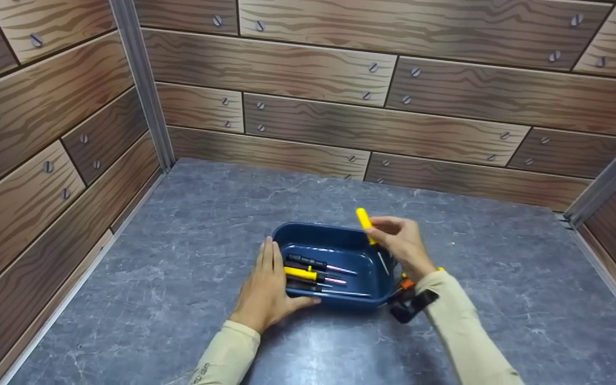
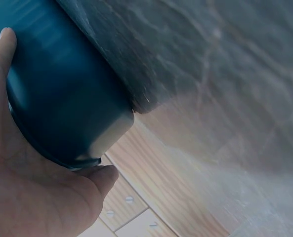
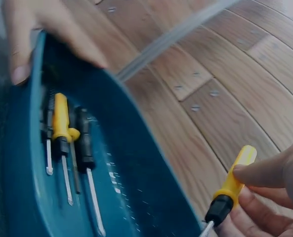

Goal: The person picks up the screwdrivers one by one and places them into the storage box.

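Note:
A dark blue bin [image 1: 335, 302] sits on the table, holding several screwdrivers with black handles and a yellow-handled screwdriver [image 1: 300, 274]. My left hand [image 1: 265, 291] holds the bin's left end, thumb along the near wall and fingers at the end; the left wrist view shows it against the outer blue wall [image 2: 62, 89]. Over the bin's right end, my right hand [image 1: 401, 243] pinches another yellow-handled screwdriver [image 1: 363, 220] between thumb and fingers. In the right wrist view its handle [image 3: 240, 170] points up and the shaft slants down, its tip out of frame.
Just right of the bin, under my right wrist, lie items with orange and yellow parts [image 1: 405, 284], mostly hidden. A black device [image 1: 414, 306] is at the right wrist. Wood-patterned walls [image 1: 286, 115] border the grey marbled table [image 1: 179, 256].

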Demonstrator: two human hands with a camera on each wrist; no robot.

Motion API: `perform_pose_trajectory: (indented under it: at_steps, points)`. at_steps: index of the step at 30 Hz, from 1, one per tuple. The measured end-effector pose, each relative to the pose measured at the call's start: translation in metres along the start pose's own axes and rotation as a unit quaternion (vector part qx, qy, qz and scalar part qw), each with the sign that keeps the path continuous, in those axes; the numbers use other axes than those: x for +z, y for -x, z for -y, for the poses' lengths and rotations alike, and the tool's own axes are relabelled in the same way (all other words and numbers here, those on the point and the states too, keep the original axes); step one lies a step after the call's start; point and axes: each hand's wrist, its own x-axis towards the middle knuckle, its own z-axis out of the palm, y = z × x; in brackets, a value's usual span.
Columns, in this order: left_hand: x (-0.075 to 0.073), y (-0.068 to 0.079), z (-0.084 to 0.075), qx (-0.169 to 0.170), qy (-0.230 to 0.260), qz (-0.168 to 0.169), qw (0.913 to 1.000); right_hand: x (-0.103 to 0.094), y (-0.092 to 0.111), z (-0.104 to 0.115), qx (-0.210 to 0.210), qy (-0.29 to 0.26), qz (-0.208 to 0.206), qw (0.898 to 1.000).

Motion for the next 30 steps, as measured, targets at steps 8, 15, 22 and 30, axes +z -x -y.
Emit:
perform_pose_trajectory:
  at_steps: [8,15,22,30]
  points:
    - [0.001,0.001,0.000,0.013,-0.008,-0.018,0.9997,0.044,-0.013,-0.005,-0.156,0.151,0.011,0.976]
    - [0.002,0.001,0.001,0.018,-0.009,-0.026,0.9995,0.069,-0.017,-0.011,-0.210,0.259,0.094,0.938]
    - [0.001,0.001,0.000,0.018,-0.010,-0.013,0.9997,0.085,-0.018,-0.019,-0.217,0.313,0.145,0.913]
    - [0.000,0.001,0.001,0.010,-0.011,-0.009,0.9999,0.100,-0.018,-0.031,-0.225,0.339,0.167,0.898]
